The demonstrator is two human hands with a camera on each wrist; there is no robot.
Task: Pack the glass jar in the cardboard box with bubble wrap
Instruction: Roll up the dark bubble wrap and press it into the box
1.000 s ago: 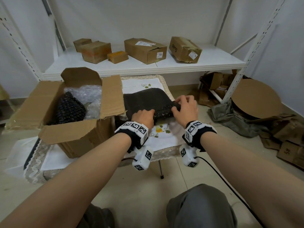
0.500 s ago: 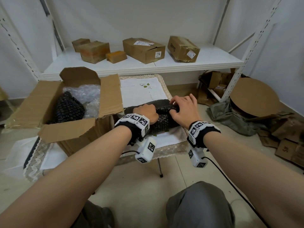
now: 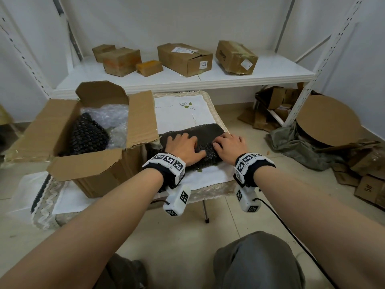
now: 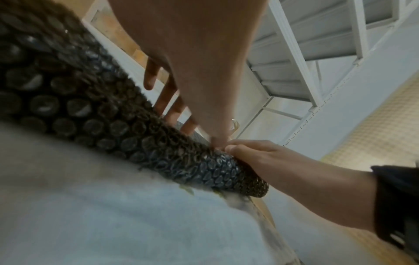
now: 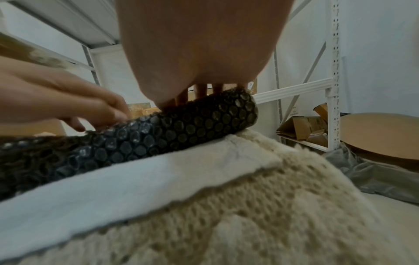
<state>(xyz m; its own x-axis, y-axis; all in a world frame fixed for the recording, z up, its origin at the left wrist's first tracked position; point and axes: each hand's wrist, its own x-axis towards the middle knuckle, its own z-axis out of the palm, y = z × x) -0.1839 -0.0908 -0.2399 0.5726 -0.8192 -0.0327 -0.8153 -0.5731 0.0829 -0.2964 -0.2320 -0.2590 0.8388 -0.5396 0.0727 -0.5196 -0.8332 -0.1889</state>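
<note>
Both hands press flat, fingers spread, on the black bubble wrap roll (image 3: 193, 142): left hand (image 3: 183, 147), right hand (image 3: 230, 146). The jar is presumably rolled inside, hidden. The open box (image 3: 89, 163) sits left of the left hand.

Black bubble wrap (image 3: 200, 140), dotted with round bubbles. Brown box (image 3: 93, 163); clear wrap (image 3: 108, 115) inside. White cloth (image 3: 181, 113) with small green leaf sprig, beige lace edging. White shelf (image 3: 270, 69). Black-and-white checker tags on wristbands (image 3: 168, 161).
</note>
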